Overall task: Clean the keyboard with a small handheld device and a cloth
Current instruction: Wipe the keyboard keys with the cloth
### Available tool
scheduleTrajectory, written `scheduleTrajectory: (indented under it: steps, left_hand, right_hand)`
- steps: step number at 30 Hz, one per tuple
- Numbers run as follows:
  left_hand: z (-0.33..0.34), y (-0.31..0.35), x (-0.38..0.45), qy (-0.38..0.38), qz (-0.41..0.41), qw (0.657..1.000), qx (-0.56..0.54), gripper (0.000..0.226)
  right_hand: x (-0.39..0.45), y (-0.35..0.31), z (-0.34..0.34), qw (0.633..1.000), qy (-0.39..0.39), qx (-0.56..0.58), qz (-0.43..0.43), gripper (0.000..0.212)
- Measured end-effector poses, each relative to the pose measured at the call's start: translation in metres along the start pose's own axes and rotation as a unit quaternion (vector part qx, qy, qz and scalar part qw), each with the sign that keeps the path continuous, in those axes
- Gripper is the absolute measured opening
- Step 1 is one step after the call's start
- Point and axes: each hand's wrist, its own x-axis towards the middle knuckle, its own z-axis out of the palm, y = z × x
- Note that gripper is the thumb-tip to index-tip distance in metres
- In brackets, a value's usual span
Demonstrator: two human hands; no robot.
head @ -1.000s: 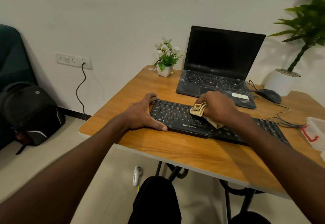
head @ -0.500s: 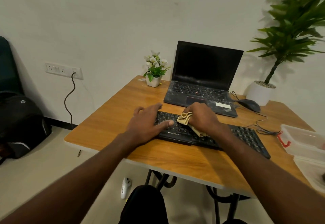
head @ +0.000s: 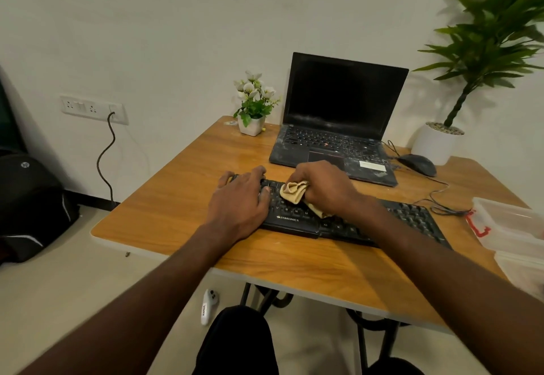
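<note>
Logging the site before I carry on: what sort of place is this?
Most likely a small office or home workspace: a wooden desk holding an open laptop and an external keyboard, with a wall socket strip and a backpack on the floor.

Your left hand [head: 238,201] has slid from gripping the keyboard's [head: 406,218] left end a second ago to lying flat across its left keys. Your right hand [head: 323,189], with the bunched cloth [head: 293,193], has worked leftward along the keys, now just beside your left fingers.
</note>
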Motion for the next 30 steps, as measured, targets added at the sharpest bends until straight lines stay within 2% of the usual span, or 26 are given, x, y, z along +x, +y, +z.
scheduleTrajectory:
  steps: [6,12,14,18,21,24,28,30]
  left_hand:
    - [0.000,0.000,0.000,0.000,0.000,1.000,-0.002,0.047]
    - [0.002,-0.001,0.000,0.006,0.000,1.000,-0.006,0.043]
    - [0.002,-0.001,0.000,0.006,0.001,1.000,-0.007,0.042]
    - [0.002,-0.001,0.000,0.007,0.004,1.000,-0.005,0.045]
    - [0.002,-0.002,0.000,0.007,0.005,1.000,-0.006,0.047]
    - [0.002,-0.001,0.000,0.008,0.001,1.000,-0.005,0.048]
    - [0.003,0.000,0.001,0.011,-0.003,1.000,-0.009,0.046]
    - [0.003,-0.001,0.001,0.011,0.001,1.000,-0.006,0.045]
  right_hand:
    - [0.009,0.024,-0.039,0.991,-0.114,-0.064,0.018,0.019]
    - [0.000,0.011,-0.018,0.998,-0.060,0.007,0.016,0.019]
    - [-0.008,0.018,-0.021,0.998,-0.053,-0.011,0.026,0.018]
    - [-0.004,0.024,-0.037,0.991,-0.097,-0.042,0.082,0.020]
    - [-0.003,0.018,-0.033,0.991,-0.066,-0.022,0.112,0.019]
    - [-0.013,0.014,-0.027,0.989,-0.036,-0.062,0.132,0.025]
    - [-0.018,0.005,-0.029,0.983,-0.038,-0.123,0.129,0.024]
    - [-0.016,0.002,-0.026,0.989,-0.016,-0.087,0.116,0.025]
